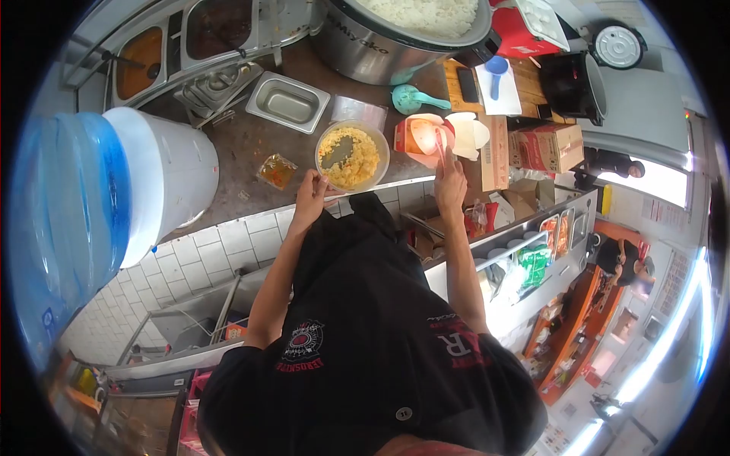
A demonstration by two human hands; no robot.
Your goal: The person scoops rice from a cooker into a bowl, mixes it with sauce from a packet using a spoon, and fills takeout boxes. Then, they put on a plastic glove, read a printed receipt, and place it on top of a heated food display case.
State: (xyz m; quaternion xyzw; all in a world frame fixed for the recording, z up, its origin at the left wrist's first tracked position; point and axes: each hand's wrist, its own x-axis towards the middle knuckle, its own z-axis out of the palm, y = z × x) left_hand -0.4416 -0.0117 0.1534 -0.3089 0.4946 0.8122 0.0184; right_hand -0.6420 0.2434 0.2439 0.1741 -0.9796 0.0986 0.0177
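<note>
A worker in a dark shirt stands at a brown table (232,156) in a food kitchen, both hands busy nr. its front edge. L hand (310,199) grips the near-left rim of a round bowl (384,156), fingers narrow around it; the bowl sits at the edge w/ yellow, crumbly food (359,165) inside. R hand (450,184) has its fingers closed round a slim, pinkish utensil (440,144), its far end over a red-and-white carton (400,139) just R of the bowl. The carton's flaps are spread, orange-ish contents visible; whether the utensil's tip touches them, can't tell.

Behind the bowl: a clear plastic pack (361,114) and, back L, a rectangular metal tray (287,106). A small clear packet w/ orange contents (277,172) lies L of the bowl. Farther back, a big silver cooker (365,47) is full of white rice (433,15); a turquoise scoop (409,99) lies in front, a blue scoop (496,68) and dark phone (468,85) to the R. Far L: white bucket (179,163), blue water jug (76,205). Far R, in bkgd., another person (620,257).
</note>
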